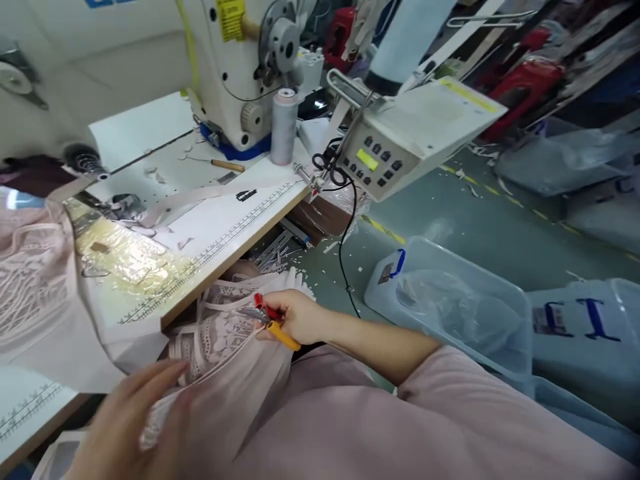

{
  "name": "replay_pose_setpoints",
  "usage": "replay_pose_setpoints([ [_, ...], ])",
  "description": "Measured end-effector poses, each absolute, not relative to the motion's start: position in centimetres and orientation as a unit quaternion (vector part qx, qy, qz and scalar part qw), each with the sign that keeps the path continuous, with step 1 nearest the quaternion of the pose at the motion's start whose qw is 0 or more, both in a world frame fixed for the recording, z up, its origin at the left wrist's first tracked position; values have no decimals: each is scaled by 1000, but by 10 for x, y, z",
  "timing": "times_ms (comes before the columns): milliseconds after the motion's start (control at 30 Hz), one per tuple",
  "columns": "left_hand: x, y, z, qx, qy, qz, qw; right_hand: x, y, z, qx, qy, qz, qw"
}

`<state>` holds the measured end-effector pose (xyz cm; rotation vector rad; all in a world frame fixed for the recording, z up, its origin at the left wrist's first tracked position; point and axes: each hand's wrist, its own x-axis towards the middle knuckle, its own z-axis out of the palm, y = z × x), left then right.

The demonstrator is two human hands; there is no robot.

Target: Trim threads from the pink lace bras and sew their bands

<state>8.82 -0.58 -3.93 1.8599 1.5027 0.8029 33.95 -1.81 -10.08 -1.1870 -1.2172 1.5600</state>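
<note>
My right hand (295,317) is closed around small thread snips (270,322) with one red and one orange handle. Their blades point left over pale pink lace fabric (223,330) lying across my lap. At the lower left, my left hand (135,427) is blurred, its fingers stretched out and apart above the edge of that fabric. I see nothing in it. Another pink lace garment piece (37,267) lies on the sewing table to the left, hanging over its front edge.
A sewing machine (235,73) stands on the white table (240,213). Beside it are a thread cone (284,127) and a wooden-handled hook tool (227,165). A control box (380,153) juts out at the right. A translucent bin (523,327) sits on the scrap-strewn floor.
</note>
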Motion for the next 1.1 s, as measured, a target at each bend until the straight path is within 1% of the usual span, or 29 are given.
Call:
replay_pose_setpoints([
  [33,108,-1,-42,768,516,261,276,340,-18,-100,-469,-484,617,405],
  [100,139,10,-47,834,450,179,263,340,-18,-98,-472,-499,604,404],
  [200,162,21,-51,855,404,91,312,343,-18,-96,-479,-529,572,404],
  [267,164,25,-51,845,405,72,342,344,-17,-97,-488,-528,563,407],
  [533,156,25,-48,819,463,53,334,345,-15,-99,-484,-462,594,447],
  [667,159,27,-47,806,475,71,347,343,-14,-95,-473,-496,583,437],
  [767,164,27,-45,806,446,102,376,343,-15,-93,-480,-528,557,424],
  [900,169,23,-41,801,406,135,419,352,-12,-88,-467,-582,540,389],
  [1000,163,19,-35,794,398,153,433,368,-5,-84,-438,-670,484,353],
  [1100,151,16,-28,784,400,181,438,380,4,-84,-407,-762,419,278],
])
